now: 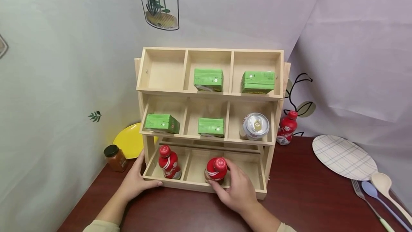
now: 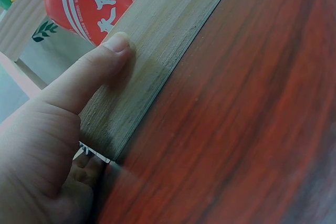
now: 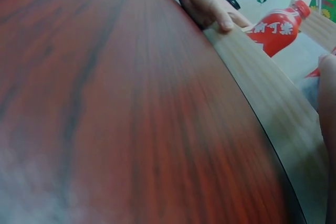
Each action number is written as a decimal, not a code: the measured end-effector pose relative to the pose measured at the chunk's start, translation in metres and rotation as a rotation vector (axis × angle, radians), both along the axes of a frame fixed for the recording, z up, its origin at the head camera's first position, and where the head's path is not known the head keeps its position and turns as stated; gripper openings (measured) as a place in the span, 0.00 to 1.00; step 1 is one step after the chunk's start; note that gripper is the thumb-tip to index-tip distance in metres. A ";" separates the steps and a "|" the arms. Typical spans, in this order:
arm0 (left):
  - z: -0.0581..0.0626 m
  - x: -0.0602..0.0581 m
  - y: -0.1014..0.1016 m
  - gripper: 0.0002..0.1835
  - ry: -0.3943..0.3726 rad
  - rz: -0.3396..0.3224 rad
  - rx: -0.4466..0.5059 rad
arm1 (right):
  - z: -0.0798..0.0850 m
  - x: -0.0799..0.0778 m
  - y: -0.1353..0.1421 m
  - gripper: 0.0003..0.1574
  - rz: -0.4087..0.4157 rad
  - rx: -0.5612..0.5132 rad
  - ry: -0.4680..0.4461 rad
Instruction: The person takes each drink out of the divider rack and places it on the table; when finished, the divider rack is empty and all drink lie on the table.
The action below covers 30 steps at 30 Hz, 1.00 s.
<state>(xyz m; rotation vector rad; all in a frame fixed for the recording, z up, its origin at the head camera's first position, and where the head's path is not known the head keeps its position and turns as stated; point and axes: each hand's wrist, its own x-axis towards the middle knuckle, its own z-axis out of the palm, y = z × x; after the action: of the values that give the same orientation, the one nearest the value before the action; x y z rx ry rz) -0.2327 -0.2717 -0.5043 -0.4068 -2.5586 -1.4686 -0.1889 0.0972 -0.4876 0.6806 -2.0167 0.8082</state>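
A three-tier wooden rack (image 1: 180, 183) stands on the table. My left hand (image 1: 136, 181) grips the lowest tray's left front corner, its thumb pressed on the front board (image 2: 152, 45) in the left wrist view. In that tray's left compartment a red bottle (image 1: 169, 164) with a red cap stands, leaning slightly. My right hand (image 1: 239, 189) holds a second, similar red bottle (image 1: 215, 170) between thumb and fingers in the compartment right of the divider. The right wrist view catches only a sliver of that bottle, beside a finger at the right edge.
Green cartons (image 1: 208, 78) and a can (image 1: 255, 126) sit in the upper tiers. Left of the rack are a brown jar (image 1: 115, 158) and a yellow plate (image 1: 130, 140). Rightward stand another red bottle (image 1: 286, 128), a checked oval mat (image 1: 342, 156), a fork (image 1: 363, 196) and spoons (image 1: 381, 183).
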 end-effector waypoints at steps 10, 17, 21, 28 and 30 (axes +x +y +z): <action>0.000 -0.001 0.000 0.70 0.017 -0.017 0.005 | 0.010 0.004 0.006 0.46 0.245 -0.179 -0.010; -0.001 0.000 0.001 0.70 0.022 0.008 -0.018 | 0.042 0.014 0.011 0.45 0.451 -0.308 -0.098; -0.001 0.000 0.002 0.71 0.020 -0.002 -0.004 | 0.050 0.014 0.020 0.46 0.495 -0.345 -0.225; -0.001 0.001 0.002 0.71 0.009 0.000 0.002 | 0.067 0.014 0.035 0.48 0.513 -0.298 -0.249; 0.000 0.001 0.001 0.71 0.007 0.000 0.002 | 0.074 0.014 0.038 0.49 0.524 -0.283 -0.224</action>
<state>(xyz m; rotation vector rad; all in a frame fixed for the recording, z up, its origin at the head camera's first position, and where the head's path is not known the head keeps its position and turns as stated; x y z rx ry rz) -0.2319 -0.2707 -0.5045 -0.4108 -2.5514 -1.4678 -0.1748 0.1348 -0.4136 1.0031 -1.8793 1.5019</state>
